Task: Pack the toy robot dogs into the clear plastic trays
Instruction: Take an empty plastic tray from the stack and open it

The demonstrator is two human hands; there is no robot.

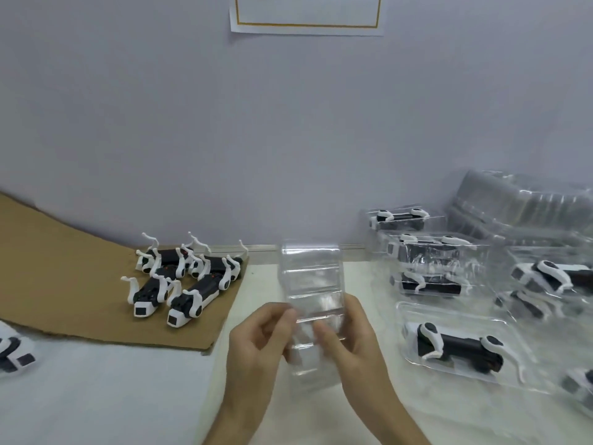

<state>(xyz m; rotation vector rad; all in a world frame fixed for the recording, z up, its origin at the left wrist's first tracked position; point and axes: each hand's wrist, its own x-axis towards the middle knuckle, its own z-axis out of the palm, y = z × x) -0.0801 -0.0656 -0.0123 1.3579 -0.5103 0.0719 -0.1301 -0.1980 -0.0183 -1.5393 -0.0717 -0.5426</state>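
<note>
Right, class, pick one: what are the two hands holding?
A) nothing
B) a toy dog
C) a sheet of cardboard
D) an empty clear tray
D: the left hand and right hand grip a clear tray with nothing in it, while the loose dogs lie apart on the cardboard.

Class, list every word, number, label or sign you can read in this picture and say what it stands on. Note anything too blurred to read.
No readable text anywhere.
On the sheet of paper on the wall: only a gold border line shows, no writing.
On the toy robot dogs: tiny red specks on dark bodies, too small to read.
On the clear tray held by left hand and right hand: no print visible.
</note>
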